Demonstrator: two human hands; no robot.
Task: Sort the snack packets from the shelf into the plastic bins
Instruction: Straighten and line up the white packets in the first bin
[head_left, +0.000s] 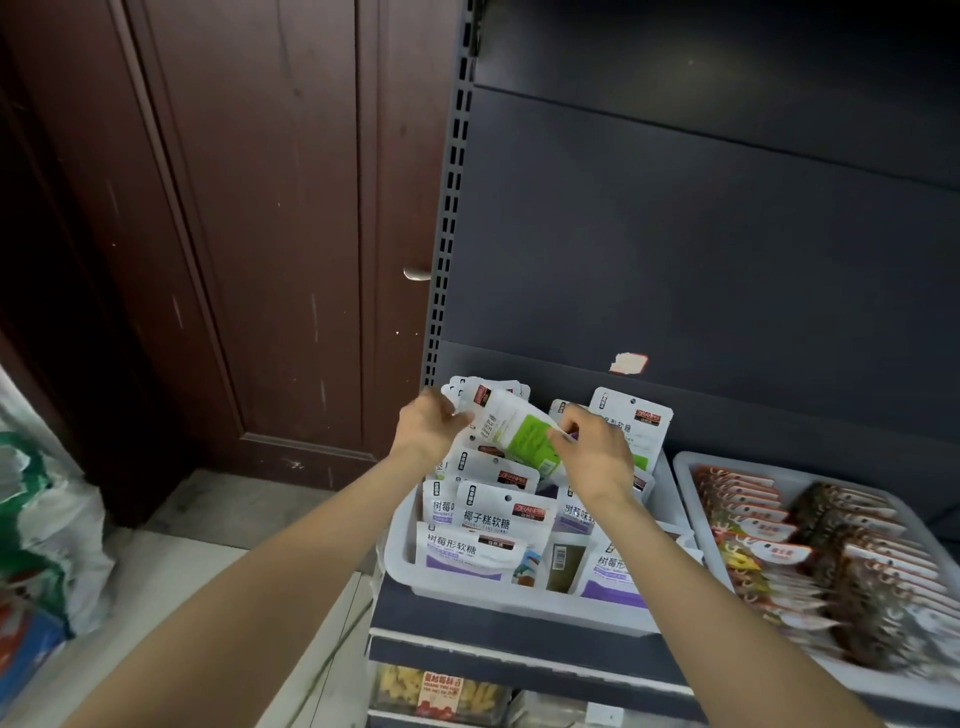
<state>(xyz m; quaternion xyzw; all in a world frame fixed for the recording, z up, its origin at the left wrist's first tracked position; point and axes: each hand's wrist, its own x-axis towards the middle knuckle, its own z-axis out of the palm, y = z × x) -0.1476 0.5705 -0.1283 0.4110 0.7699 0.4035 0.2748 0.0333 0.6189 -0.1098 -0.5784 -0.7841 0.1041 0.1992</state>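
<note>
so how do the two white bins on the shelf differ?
The left bin holds white pouches with purple or green panels, standing loosely at mixed angles; the right bin holds red and dark brown packets in neat overlapping rows. Both hands, left hand and right hand, work over the left bin, gripping a green-panel packet; none are at the right bin. Both are shallow white plastic.

Dim, flat indoor light; the dark shelf panel (727, 234) above the hands swallows detail, packets near them are softly blurred, and straight edges bow outward
</note>
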